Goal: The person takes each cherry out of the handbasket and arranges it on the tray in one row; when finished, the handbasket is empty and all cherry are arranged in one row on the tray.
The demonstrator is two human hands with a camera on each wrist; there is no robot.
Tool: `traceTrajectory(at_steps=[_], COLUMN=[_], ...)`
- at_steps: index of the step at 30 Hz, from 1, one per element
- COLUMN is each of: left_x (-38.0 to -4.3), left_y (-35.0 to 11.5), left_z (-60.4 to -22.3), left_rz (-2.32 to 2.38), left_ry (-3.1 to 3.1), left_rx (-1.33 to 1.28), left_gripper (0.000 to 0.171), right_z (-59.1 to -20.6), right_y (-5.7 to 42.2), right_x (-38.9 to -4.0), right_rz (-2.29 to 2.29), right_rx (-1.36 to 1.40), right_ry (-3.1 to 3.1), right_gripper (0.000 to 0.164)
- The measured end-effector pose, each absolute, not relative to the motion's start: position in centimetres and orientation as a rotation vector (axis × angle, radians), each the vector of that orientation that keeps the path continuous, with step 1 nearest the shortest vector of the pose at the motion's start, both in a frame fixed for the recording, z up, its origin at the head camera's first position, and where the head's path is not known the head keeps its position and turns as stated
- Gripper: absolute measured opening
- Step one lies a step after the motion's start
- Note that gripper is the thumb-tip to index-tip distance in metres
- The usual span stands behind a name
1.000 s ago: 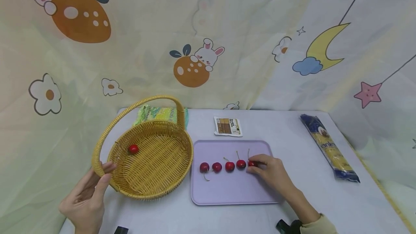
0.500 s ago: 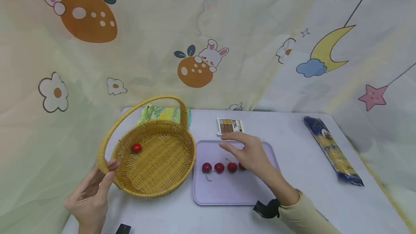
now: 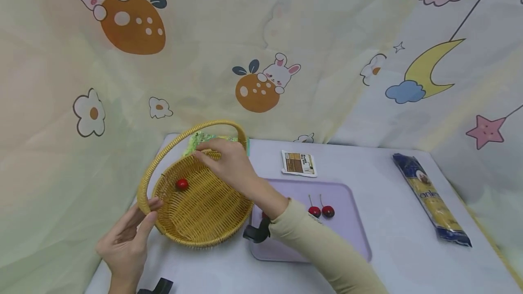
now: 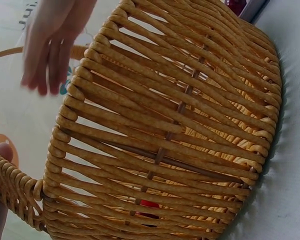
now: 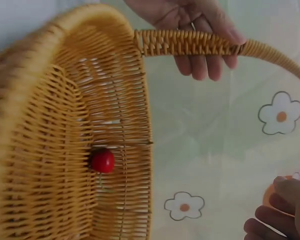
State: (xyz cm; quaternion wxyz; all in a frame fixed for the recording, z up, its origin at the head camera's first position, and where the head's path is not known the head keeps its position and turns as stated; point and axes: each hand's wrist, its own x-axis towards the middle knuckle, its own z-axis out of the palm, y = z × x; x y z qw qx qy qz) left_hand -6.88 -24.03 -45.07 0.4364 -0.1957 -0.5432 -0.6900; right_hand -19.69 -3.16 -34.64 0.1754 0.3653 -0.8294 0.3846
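My left hand grips the handle of a yellow wicker basket at its near-left base. One red cherry lies inside, against the basket's left wall. Over the basket's back rim hovers my right hand, its fingers loosely bent and nothing seen between them. In the right wrist view, its fingers stay apart from the cherry. To the right is a lilac tray. Two dark red cherries with stems show on it, and part of another peeks out beside my right wrist; my forearm hides the rest.
Behind the tray lies a small white and brown packet. A long blue and yellow packet rests at the table's right side. A green packet is partly hidden behind the basket. A printed cloth hangs around the table.
My right hand has left the rightmost cherry on the tray and moved left, over the basket. My left hand has kept hold of the handle. The head view has shifted slightly.
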Motion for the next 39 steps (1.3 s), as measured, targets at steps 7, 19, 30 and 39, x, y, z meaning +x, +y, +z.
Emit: traceTrajectory(at_steps=[7, 19, 30, 39], left_x=[-7.0, -6.7, -6.7, -6.6], left_y=[-23.5, -23.2, -23.4, -23.4], left_z=[-45.1, -45.2, -44.9, -44.3], left_rz=[-1.756, -1.731, -1.73, -1.697], left_ry=[-1.328, -1.34, -1.319, -1.342], left_rx=[-0.497, -0.507, -0.53, -0.519], left_gripper=[0.038, 0.037, 0.037, 0.035], right_z=[-36.3, -42.2, -43.1, -43.8], right_y=[-7.5, -9.6, -10.1, -10.7], right_x=[-22.4, -23.3, -22.8, -22.8], right_rz=[1.058, 0.879, 0.775, 0.683], right_rx=[0.985, 0.979, 1.151, 1.195], right_ry=[-2.48, -2.722, -2.884, -2.911], right_gripper=[0.026, 0.026, 0.039, 0.045])
